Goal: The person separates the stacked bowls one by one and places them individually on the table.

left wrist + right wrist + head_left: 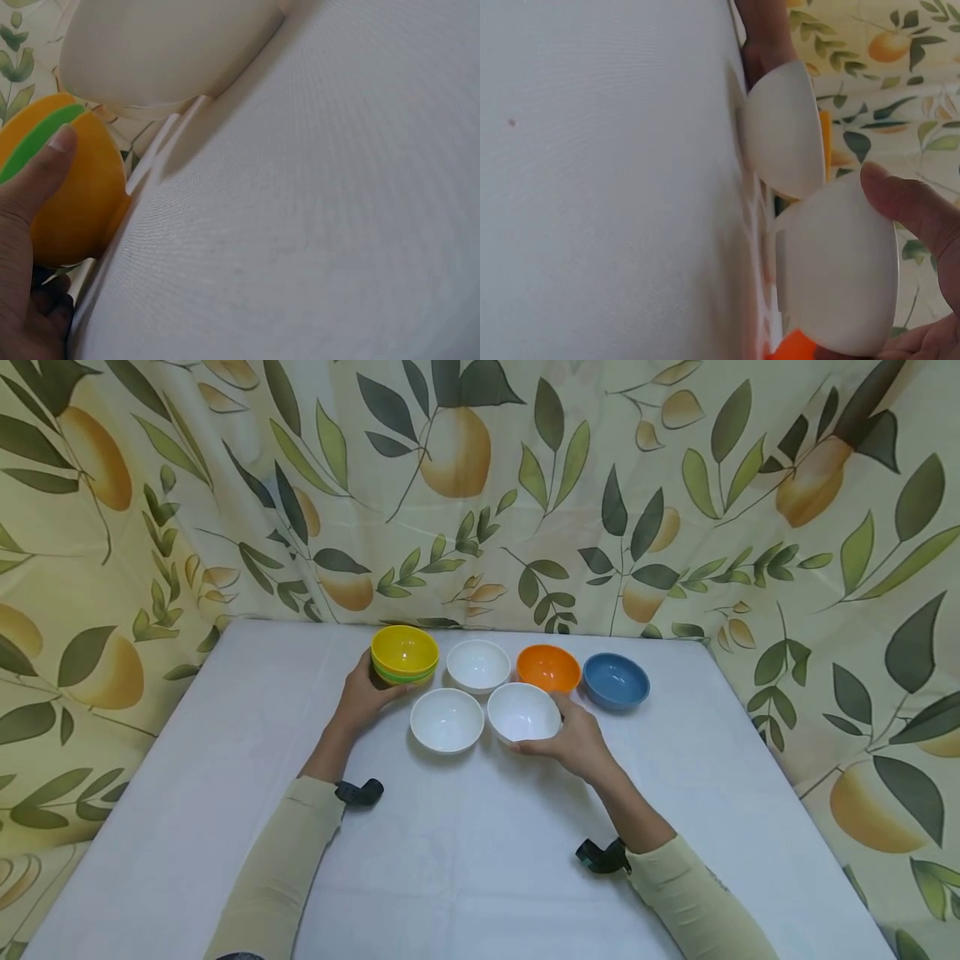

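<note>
At the back left, my left hand (365, 695) grips a stack of bowls (405, 652): yellow on top, a green one under it, and a yellow-orange bowl (79, 195) lowest in the left wrist view. My thumb lies along the stack's near side. My right hand (576, 742) holds a white bowl (523, 713) by its right side, thumb at the near rim; in the right wrist view this bowl (840, 270) looks slightly raised off the cloth. Left of it stands a second white bowl (447, 721).
Behind these stand another white bowl (478, 666), an orange bowl (549, 667) and a blue bowl (617, 681) in a row. A white cloth (465, 860) covers the table. A curtain with fruit and leaf print (480, 510) hangs just past the back edge.
</note>
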Demonstrator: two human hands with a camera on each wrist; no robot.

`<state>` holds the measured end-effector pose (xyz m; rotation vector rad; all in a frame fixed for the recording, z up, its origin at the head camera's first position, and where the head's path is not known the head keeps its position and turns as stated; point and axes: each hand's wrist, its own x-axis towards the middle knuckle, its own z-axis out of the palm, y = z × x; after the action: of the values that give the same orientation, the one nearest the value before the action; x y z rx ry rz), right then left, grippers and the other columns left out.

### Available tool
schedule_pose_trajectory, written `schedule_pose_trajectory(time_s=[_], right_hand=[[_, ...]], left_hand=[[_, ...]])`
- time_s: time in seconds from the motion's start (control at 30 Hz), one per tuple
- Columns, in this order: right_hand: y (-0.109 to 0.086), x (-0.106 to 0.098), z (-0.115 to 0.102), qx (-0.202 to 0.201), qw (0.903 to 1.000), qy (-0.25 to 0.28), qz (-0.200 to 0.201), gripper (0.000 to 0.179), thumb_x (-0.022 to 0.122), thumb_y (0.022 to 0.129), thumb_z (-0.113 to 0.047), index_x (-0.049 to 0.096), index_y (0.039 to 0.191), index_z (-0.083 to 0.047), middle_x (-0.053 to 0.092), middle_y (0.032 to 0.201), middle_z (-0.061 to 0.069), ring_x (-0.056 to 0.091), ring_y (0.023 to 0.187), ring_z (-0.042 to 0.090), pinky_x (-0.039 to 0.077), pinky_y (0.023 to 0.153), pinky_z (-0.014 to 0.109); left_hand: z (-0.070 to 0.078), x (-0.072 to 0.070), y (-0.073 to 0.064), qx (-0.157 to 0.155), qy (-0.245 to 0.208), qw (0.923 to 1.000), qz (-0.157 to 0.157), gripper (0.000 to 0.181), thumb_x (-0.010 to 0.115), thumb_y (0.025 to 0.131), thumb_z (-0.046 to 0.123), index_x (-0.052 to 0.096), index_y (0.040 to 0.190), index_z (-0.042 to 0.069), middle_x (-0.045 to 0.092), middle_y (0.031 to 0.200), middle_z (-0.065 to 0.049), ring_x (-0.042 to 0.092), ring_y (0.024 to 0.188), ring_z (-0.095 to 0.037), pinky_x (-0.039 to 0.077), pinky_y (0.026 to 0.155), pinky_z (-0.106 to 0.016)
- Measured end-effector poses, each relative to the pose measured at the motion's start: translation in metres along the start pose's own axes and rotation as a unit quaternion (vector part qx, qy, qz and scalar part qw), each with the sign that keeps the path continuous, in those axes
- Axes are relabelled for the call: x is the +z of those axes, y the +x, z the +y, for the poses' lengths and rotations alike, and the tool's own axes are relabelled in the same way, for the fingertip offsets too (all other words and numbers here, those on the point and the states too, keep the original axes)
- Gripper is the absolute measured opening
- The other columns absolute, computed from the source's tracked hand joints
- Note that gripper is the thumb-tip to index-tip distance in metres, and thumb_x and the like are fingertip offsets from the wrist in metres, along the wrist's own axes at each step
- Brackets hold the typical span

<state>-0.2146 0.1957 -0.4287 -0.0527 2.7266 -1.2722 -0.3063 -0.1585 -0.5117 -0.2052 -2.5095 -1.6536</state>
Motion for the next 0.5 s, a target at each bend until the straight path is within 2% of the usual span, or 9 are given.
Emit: schedule_pose_trajectory(time_s=[0.5], right_hand=[[0.0036, 0.0028, 0.0058, 0.012, 0.9998, -0.015, -0.007, 0.104, 0.100, 0.071, -0.035, 0.045, 0.152, 0.001, 0.056, 0.144, 0.022, 0.053, 0.127, 0.041, 0.051, 0.106, 0.059]], left_hand=[[-0.0023, 0.0008, 0.0011, -0.003, 0.002, 1.0000, 0.003, 0.103, 0.090, 0.085, 0.033, 0.028, 0.165, 0.011, 0.038, 0.165, -0.012, 0.032, 0.153, -0.031, 0.017, 0.128, -0.054]])
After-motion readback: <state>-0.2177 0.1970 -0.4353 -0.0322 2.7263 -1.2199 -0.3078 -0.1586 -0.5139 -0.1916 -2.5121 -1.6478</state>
